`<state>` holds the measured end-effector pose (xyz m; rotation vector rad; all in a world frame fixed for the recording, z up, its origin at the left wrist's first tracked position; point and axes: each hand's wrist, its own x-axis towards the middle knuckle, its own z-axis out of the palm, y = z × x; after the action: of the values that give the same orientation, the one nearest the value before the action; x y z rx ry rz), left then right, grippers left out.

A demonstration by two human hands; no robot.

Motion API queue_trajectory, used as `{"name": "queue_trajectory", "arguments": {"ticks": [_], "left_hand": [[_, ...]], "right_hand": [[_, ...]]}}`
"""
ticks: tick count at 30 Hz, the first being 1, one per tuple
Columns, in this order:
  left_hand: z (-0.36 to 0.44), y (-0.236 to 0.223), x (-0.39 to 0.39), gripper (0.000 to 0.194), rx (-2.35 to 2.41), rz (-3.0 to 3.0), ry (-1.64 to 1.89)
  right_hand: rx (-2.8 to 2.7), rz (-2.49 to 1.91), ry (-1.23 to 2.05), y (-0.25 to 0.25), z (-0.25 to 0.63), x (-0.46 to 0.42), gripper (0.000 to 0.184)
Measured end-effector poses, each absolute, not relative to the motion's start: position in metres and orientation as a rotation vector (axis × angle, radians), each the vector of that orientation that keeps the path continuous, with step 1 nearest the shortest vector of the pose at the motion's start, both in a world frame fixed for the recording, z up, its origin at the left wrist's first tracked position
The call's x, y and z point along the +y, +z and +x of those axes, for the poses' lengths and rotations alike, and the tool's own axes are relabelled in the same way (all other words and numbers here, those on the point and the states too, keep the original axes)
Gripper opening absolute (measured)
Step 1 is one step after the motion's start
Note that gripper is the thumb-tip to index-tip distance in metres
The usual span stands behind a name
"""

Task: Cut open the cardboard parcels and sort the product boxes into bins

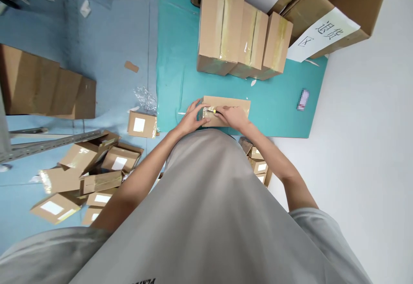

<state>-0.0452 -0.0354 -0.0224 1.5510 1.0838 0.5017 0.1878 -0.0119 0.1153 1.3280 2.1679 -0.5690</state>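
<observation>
A: How does the left arm [145,170] lie?
B: It slants forward and inward from the shoulder side.
A: And the left hand [191,118]?
B: Back upward, thumb and index finger spread well apart, both pointing toward the right hand [232,117].
A: What about the right arm [272,152]?
B: Bent at the elbow, angling in toward the middle.
A: The right hand's grip?
B: Closed, fingers curled together, near the left hand.

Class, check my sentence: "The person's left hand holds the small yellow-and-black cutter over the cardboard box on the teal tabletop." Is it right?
Not quite: the hand is wrong. The head view shows the right hand holding the small yellow-and-black cutter over the cardboard box on the teal tabletop.
</observation>
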Motion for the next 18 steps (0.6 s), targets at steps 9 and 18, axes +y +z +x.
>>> {"name": "queue_trajectory", "arguments": {"ticks": [9, 18], "left_hand": [[-0.047, -0.028, -0.030, 0.071, 1.020, 1.519, 0.484], [-0.046, -0.032, -0.029, 0.071, 0.994, 1.508, 0.487]], "right_hand": [[2.081, 1.278, -0.531, 0.125, 0.171, -0.003, 0.054], [2.058, 1.233, -0.525, 0.135, 0.166, -0.001, 0.056]]}}
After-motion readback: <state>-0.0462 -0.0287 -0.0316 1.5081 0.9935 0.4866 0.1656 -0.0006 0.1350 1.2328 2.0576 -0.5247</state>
